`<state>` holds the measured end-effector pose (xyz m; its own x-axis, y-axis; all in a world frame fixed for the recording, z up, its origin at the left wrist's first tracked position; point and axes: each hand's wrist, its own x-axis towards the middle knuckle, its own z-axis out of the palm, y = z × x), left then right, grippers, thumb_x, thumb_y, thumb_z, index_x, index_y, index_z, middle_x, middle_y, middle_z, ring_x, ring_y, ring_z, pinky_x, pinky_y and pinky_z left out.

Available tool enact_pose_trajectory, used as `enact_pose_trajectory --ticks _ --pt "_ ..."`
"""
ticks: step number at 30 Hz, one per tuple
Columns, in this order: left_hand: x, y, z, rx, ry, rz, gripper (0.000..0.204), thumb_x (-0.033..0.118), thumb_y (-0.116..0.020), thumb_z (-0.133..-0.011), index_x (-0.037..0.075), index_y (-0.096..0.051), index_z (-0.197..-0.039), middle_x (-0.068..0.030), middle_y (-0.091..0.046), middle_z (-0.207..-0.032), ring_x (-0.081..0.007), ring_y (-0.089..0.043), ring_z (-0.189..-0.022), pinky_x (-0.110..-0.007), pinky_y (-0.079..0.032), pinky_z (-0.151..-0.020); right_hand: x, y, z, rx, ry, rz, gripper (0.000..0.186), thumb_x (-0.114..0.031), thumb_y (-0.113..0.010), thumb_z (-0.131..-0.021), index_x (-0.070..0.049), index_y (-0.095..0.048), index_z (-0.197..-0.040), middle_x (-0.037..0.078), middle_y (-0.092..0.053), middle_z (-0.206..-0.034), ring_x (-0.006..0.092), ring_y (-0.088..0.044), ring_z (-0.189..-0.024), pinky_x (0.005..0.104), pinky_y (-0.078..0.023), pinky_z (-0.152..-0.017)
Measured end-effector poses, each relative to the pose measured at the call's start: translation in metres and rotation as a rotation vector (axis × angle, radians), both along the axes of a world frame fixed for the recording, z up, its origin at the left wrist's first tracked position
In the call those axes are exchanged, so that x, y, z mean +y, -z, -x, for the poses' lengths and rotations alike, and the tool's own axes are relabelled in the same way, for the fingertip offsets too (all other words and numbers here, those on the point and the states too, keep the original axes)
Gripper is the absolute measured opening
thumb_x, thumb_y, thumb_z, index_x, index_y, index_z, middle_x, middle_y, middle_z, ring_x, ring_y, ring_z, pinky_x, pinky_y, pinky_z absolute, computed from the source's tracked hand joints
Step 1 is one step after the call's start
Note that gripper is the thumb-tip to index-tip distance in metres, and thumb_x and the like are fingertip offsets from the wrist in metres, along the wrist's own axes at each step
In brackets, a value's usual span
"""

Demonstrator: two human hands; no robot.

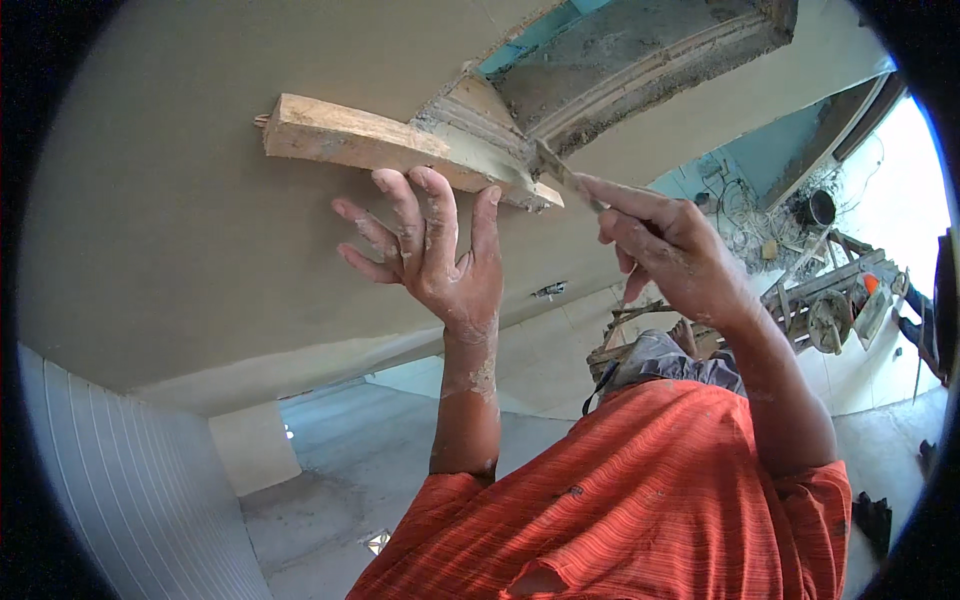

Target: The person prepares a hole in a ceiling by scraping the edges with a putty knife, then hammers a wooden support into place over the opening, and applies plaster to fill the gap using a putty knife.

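Note:
A squared wooden batten (345, 138) lies against the smooth grey plastered wall (180, 210), along the edge of a recessed opening (640, 60). Beneath it my left hand (437, 250) has its fingers spread, with the fingertips and thumb touching its lower side. Wet mortar (490, 155) coats the batten's right part and the corner beside it. My right hand (675, 250) is closed round a narrow trowel (563, 170), whose handle the fingers mostly hide. Its blade tip meets the mortar at the corner of the opening. Both hands are smeared with mortar.
A small wall box with wires (549, 291) sits in the plaster below the batten. Wooden scaffolding (840, 275) stands at the right, with a round pan (829, 321) and a black bucket (817, 208) near it. Rubble (745, 235) and loose cable lie on the floor.

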<state>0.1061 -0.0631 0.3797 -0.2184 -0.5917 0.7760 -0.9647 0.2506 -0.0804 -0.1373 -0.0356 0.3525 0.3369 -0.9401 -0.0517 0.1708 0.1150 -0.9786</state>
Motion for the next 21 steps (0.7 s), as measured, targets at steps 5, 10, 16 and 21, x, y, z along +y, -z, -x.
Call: enact_pose_trajectory --ticks 5,10,16,21 --pt "-0.001 -0.001 0.0 -0.004 0.019 0.013 0.058 0.038 -0.089 -0.081 0.018 -0.071 -0.133 -0.0065 -0.044 -0.162 -0.0448 -0.013 -0.158 -0.063 0.01 -0.122 -0.007 -0.004 -0.011 0.147 -0.026 -0.021 0.045 -0.015 -0.05 -0.106 -0.006 -0.053 -0.15 0.005 -0.057 -0.093 0.0104 -0.057 -0.076 0.0249 -0.059 -0.057" --pt "-0.001 -0.002 0.0 -0.008 0.015 0.014 0.056 0.037 -0.089 -0.081 0.018 -0.072 -0.132 -0.006 -0.045 -0.162 -0.0449 -0.013 -0.158 -0.063 0.009 -0.123 -0.009 -0.001 -0.025 0.154 0.029 0.04 0.043 -0.021 -0.052 -0.105 -0.005 -0.06 -0.144 0.014 -0.058 -0.07 0.0236 -0.069 -0.059 0.0386 -0.057 -0.063" --pt "-0.002 -0.002 -0.001 -0.01 0.045 0.026 0.056 0.038 -0.089 -0.081 0.02 -0.072 -0.131 -0.0062 -0.045 -0.161 -0.0448 -0.012 -0.158 -0.064 0.008 -0.123 -0.004 -0.007 -0.043 0.245 0.15 0.263 0.04 -0.016 -0.054 -0.102 -0.001 -0.06 -0.138 0.03 -0.065 -0.082 0.0479 -0.068 -0.084 0.0508 -0.053 -0.077" --pt "-0.006 0.002 -0.003 0.004 0.066 0.019 0.058 0.038 -0.089 -0.08 0.02 -0.072 -0.132 -0.0064 -0.043 -0.162 -0.0446 -0.012 -0.158 -0.064 0.007 -0.123 -0.003 -0.026 -0.039 0.235 0.084 0.197 0.039 -0.013 -0.054 -0.103 0.001 -0.059 -0.139 0.022 -0.06 -0.08 0.0342 -0.062 -0.068 0.0438 -0.051 -0.066"
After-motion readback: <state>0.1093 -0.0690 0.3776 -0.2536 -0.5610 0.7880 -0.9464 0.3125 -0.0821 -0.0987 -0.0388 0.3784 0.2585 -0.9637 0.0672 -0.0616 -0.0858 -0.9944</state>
